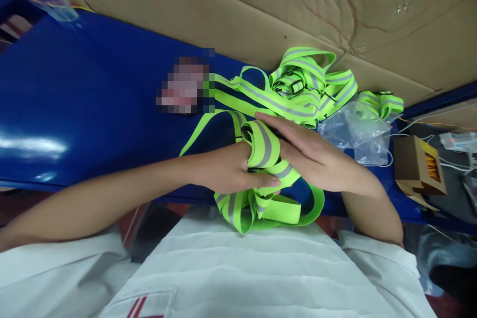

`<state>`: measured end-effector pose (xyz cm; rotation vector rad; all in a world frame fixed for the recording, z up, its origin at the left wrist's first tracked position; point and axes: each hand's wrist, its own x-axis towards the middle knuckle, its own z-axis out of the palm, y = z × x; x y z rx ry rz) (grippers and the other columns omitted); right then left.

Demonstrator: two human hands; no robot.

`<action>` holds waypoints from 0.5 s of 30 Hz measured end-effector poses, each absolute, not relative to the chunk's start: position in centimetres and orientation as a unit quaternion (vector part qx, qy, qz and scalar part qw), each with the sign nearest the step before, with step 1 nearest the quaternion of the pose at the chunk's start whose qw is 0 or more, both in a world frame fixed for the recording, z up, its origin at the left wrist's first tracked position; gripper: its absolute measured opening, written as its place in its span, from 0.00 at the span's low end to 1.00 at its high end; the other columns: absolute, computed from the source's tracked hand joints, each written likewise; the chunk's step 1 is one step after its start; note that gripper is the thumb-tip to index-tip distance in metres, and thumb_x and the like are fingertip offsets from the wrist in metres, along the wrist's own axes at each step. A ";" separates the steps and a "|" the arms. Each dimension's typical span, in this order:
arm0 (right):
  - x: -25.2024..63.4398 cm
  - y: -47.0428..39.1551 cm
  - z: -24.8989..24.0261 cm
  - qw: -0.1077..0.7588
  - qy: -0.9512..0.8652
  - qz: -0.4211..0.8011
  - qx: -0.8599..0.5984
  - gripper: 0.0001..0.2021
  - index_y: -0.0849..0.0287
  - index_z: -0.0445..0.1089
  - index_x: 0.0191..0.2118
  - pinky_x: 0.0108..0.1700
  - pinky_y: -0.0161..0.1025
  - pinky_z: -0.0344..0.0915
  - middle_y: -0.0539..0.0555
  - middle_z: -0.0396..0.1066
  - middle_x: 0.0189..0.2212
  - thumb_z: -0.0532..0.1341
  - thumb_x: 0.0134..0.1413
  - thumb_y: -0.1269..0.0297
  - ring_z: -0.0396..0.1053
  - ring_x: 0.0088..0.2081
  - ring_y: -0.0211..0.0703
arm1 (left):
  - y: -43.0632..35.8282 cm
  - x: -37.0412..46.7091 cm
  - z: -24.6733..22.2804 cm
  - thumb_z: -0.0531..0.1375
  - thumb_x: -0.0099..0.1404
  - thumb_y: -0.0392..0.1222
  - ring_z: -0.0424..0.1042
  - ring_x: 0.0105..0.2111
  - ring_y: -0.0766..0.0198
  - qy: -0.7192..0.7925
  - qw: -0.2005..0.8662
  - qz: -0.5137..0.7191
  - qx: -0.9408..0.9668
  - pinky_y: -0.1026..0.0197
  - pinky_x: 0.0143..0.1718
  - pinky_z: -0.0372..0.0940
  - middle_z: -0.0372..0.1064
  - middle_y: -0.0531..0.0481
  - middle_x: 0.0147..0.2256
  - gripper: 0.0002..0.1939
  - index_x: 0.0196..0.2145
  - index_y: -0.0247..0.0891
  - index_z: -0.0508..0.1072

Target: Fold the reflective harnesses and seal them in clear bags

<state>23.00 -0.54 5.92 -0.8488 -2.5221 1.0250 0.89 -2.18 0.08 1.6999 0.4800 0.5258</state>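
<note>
A neon-green reflective strap [265, 144] with a grey stripe is bunched in coils between my two hands, in front of my body. My left hand [227, 169] is closed round the coils, its thumb lying across the lower band. From the right, my right hand [309, 154] presses against the same coils; one finger stretches out above them, and the others are partly hidden behind the strap. Loose loops of the strap hang below my hands near the table's front edge. Beyond them lies a tangled pile of similar straps [298, 89] with black buckles.
A blue table [112, 94] stretches below a tan panel [223, 5]. At the right are a clear plastic bag [357, 129], another bundled strap [380, 104], an open cardboard box [413, 164] and white cables. A clear plastic cup [55, 2] lies at far left. A pixelated patch hides something mid-table.
</note>
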 end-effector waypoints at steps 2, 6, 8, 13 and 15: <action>23.3 -0.6 6.3 0.103 -0.885 0.363 -0.271 0.28 0.57 0.52 0.76 0.75 0.45 0.57 0.58 0.55 0.75 0.51 0.76 0.58 0.57 0.74 0.45 | -2.4 1.0 0.3 0.64 0.72 0.46 0.78 0.39 0.61 0.191 0.600 0.222 0.744 0.63 0.43 0.70 0.81 0.48 0.38 0.10 0.39 0.37 0.80; 23.3 -0.9 6.2 0.037 -0.887 0.381 -0.258 0.41 0.63 0.46 0.78 0.72 0.50 0.63 0.64 0.56 0.75 0.62 0.67 0.54 0.62 0.72 0.55 | -2.3 1.2 0.1 0.62 0.71 0.45 0.75 0.37 0.61 0.177 0.598 0.223 0.750 0.62 0.42 0.69 0.78 0.48 0.36 0.10 0.38 0.35 0.78; 22.8 -1.1 5.6 0.052 -0.878 0.380 -0.286 0.43 0.64 0.49 0.76 0.68 0.52 0.67 0.66 0.62 0.71 0.66 0.64 0.52 0.67 0.68 0.57 | -2.0 1.2 -0.2 0.62 0.71 0.45 0.75 0.40 0.60 0.182 0.603 0.222 0.745 0.61 0.44 0.70 0.78 0.47 0.39 0.10 0.40 0.35 0.77; 21.8 -0.9 4.4 0.155 -0.868 0.334 -0.334 0.27 0.62 0.67 0.66 0.63 0.52 0.70 0.65 0.72 0.59 0.63 0.69 0.50 0.71 0.60 0.55 | -1.2 1.0 -0.4 0.68 0.67 0.46 0.76 0.40 0.60 0.245 0.631 0.215 0.704 0.62 0.43 0.70 0.78 0.49 0.38 0.11 0.40 0.35 0.77; 21.6 -0.7 4.3 0.167 -0.870 0.317 -0.338 0.22 0.61 0.72 0.60 0.59 0.51 0.71 0.64 0.74 0.54 0.63 0.69 0.52 0.73 0.56 0.54 | -1.1 1.1 -0.2 0.70 0.64 0.45 0.78 0.39 0.60 0.234 0.682 0.203 0.662 0.60 0.44 0.71 0.80 0.49 0.37 0.11 0.38 0.35 0.79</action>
